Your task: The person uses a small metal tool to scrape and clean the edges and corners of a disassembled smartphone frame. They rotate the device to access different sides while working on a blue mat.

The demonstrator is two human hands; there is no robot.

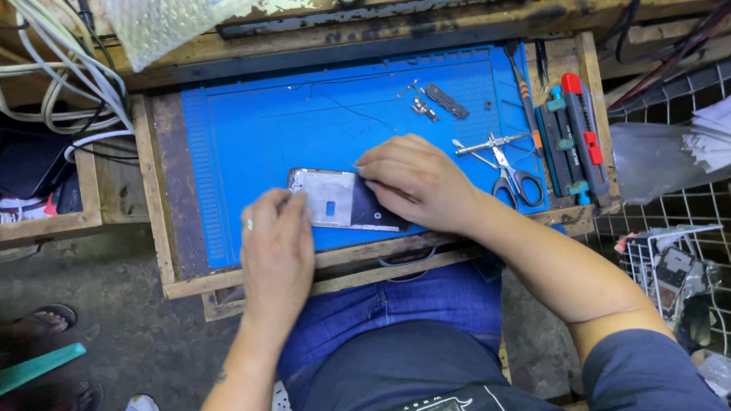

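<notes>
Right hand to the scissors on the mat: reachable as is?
Probably yes. The right hand rests on the opened phone, and the scissors lie just beside it on the blue mat with only bare mat between. It would have to let go of the phone first.

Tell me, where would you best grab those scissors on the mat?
Probably by the black loop handles of the scissors, coming from the near edge of the mat. They lie flat with handles toward the person and blades pointing away, crossed by tweezers, so the handles are the freest part.

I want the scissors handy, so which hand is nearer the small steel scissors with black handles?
Right. The right hand lies just beside the scissors on the blue mat; the left hand is farther, across the opened phone.
</notes>
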